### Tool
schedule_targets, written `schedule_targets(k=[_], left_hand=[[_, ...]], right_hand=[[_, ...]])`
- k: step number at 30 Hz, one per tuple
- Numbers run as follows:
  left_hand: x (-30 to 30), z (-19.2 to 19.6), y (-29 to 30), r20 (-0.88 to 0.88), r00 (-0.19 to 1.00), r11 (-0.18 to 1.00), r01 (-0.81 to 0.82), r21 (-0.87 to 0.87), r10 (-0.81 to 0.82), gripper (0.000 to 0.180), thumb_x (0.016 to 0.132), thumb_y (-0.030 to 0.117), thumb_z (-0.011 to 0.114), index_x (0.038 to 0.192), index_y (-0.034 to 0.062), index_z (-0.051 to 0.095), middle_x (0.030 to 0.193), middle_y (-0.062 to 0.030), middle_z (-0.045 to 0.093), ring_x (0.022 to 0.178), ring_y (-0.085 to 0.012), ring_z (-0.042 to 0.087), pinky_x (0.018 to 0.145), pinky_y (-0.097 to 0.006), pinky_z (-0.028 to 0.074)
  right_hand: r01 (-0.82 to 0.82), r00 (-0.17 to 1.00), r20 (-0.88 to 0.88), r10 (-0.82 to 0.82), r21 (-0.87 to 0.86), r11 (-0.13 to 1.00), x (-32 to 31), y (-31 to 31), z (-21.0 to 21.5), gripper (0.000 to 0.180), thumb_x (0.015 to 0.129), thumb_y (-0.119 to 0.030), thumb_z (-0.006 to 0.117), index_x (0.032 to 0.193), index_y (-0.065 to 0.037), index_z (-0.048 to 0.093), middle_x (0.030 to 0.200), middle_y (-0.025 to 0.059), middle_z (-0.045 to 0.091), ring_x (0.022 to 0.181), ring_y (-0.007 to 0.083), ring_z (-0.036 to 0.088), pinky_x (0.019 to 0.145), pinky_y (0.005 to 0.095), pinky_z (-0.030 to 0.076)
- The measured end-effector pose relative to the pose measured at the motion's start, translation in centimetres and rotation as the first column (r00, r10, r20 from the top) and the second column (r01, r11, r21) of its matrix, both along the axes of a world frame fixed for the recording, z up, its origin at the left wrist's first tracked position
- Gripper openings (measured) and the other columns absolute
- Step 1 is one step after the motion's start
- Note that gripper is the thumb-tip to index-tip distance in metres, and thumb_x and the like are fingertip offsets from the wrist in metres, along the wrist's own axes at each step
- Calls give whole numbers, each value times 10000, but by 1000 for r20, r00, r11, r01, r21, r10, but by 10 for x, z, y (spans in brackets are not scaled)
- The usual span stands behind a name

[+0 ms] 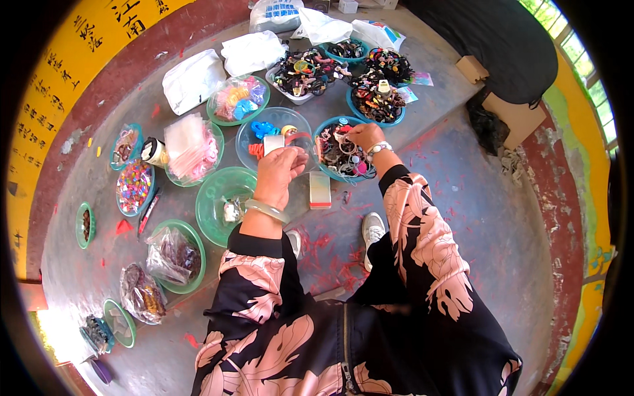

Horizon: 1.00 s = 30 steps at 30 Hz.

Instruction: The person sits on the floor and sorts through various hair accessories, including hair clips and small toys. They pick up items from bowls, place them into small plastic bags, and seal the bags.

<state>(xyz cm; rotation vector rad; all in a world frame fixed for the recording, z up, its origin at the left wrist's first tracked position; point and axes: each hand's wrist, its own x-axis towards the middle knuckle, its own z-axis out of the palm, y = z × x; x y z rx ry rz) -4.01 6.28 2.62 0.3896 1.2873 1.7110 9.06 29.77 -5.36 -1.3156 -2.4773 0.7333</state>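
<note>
My left hand (282, 173) is closed on a small clear plastic bag (301, 141), held above a clear bowl (247, 153). A white card (272, 143) shows just beyond its fingers; whether it is inside the bag I cannot tell. To the right, my right hand (365, 136) pinches a pale hair tie at the edge of a blue basin (321, 127). Dark and coloured hair ties (345, 153) fill that basin. A small stack of cards (320, 190), white with an orange end, lies on the floor between my arms.
Beyond stand more basins of hair ties (307, 72) and white plastic bags (193, 80). At left are a green bowl (210, 210), a bowl of colourful small pieces (135, 187) and clear bags (191, 142). Red scraps (330, 261) litter the floor by my shoes (373, 231).
</note>
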Motion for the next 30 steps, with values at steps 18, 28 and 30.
schedule_targets(k=[18,28,30], left_hand=[[24,-10,13,-126,978,986,162,-39,-166,221,854,202,522,901,-2,593,836,-84,630,760,-146,598,698,-257,477],[46,-24,24,-717,628,951,161,-263,-304,269,827,233,523,793,-17,616,649,-21,576,586,-76,496,551,-223,391],[50,-18,25,-740,583,939,149,-309,-336,277,825,245,523,785,-13,617,626,-22,565,575,-78,490,541,-230,382]], right_hand=[[-408,770,-625,-126,-635,656,61,-99,134,185,886,-212,485,928,-49,562,788,61,640,669,131,623,550,237,481],[-448,780,-607,152,-372,813,60,-114,131,132,843,-105,545,849,9,612,714,25,601,639,79,557,565,219,454],[-430,787,-591,176,-322,843,59,-115,125,118,792,-112,595,828,-10,642,672,52,620,613,126,588,565,250,461]])
